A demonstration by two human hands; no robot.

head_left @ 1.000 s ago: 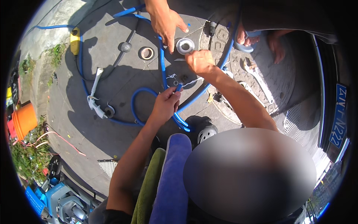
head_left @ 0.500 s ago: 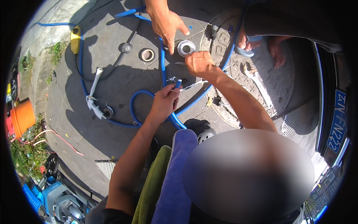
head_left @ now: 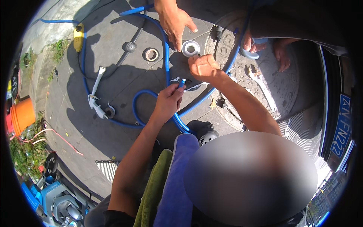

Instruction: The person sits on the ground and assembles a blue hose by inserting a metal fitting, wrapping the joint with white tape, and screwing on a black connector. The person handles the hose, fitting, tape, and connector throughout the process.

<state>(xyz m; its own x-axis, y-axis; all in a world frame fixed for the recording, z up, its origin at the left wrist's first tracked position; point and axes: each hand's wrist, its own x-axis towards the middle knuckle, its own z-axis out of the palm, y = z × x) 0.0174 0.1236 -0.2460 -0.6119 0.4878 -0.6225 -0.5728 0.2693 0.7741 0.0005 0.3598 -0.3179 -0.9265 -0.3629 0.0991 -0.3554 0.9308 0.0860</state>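
My left hand is closed on the end of a blue hose, thumb and fingers pinching it below its pale tip. Thin white strips lie just beyond that tip. To the right, my right hand has its fingers pressed together; what they grip, if anything, is hidden. A white ring-shaped roll of tape lies just past its fingertips on the ground. Another person's hand reaches down from the top, fingers extended near that roll. A brown tape roll lies to its left.
Blue hose loops cross the paving. At left lie a white spray gun and a yellow box on a cable. An adjustable wrench rests on a round cover near another person's feet. An orange bucket stands far left.
The other person's hand has shifted slightly right and down. My right hand's fingers have drawn a little away from the white roll. My left hand keeps holding the hose end.
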